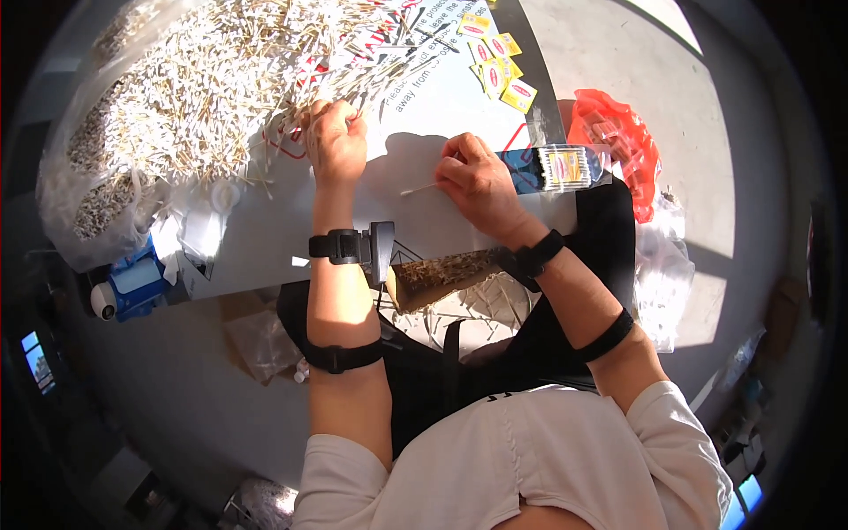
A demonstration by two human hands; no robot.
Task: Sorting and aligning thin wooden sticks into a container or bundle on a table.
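Note:
A large heap of cotton swabs (190, 106) with pale sticks and white tips covers the left part of the table. My left hand (336, 141) is at the heap's right edge, fingers curled together and pinching; whatever lies between them is hidden. Farther right, my right hand (474, 177) is closed over the tabletop with a cotton swab (419, 189) in it. The swab's white tip sticks out to the left. Just right of this hand lies a clear packet of cotton swabs (566, 168) with a yellow label, on a blue strip.
Small yellow cards (496, 75) lie scattered at the far right of the table (415, 159). A red plastic bag (618, 146) is beyond the right edge. A blue-and-white bottle (132, 287) lies at the left corner. Below the front edge sits an open box of swabs (442, 278).

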